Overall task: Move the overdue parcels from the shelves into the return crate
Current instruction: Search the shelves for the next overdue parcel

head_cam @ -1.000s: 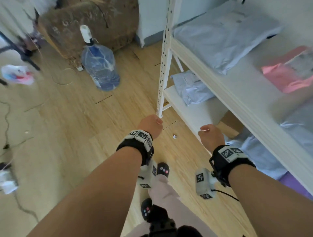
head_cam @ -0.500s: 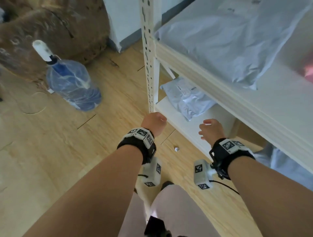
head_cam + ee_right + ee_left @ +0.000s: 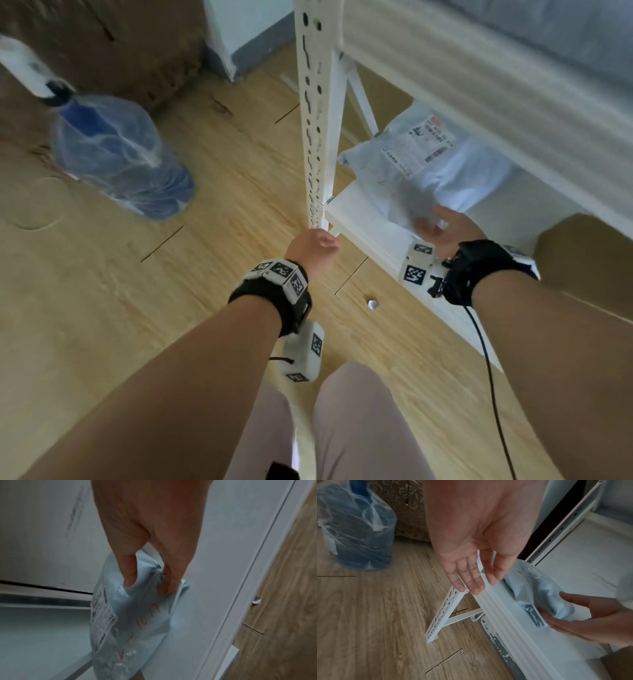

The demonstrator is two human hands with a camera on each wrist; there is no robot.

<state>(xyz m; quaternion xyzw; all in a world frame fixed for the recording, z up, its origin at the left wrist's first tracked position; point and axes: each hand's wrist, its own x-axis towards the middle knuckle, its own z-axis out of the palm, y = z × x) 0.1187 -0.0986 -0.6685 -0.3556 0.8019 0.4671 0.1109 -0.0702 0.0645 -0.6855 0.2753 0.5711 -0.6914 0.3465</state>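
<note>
Change: right hand point(image 3: 445, 229) has gone from hovering at the front edge of the lower shelf point(image 3: 363, 219) to reaching in over it and closing on the parcel; the head view has also swung lower and nearer to the rack.
Parcel: pale grey poly mailer point(image 3: 421, 161) with a printed label on top, lying at the left end of the lower shelf, its near corner close to the front edge and just beside the perforated upright post point(image 3: 310, 137).
Right grip: thumb and fingers point(image 3: 169, 580) pinch the near corner of the bag, the film bunched between them, as the right wrist view shows.
Left grip: left hand point(image 3: 476, 536) is spread and holds nothing, fingers relaxed, hanging near the post and the shelf's front left corner.
Handling: I judge the mailer soft and light, with slick film; bubble padding seems to show through the end farthest from the pinch. A corner pinch may slip or let it swing, so a fuller hold across the middle, or the left hand under it, would be surer.
Crate: not in view in any picture.
Nearby: a wrapped water bottle point(image 3: 116, 154) stands on the wooden floor, well apart from the rack.
</note>
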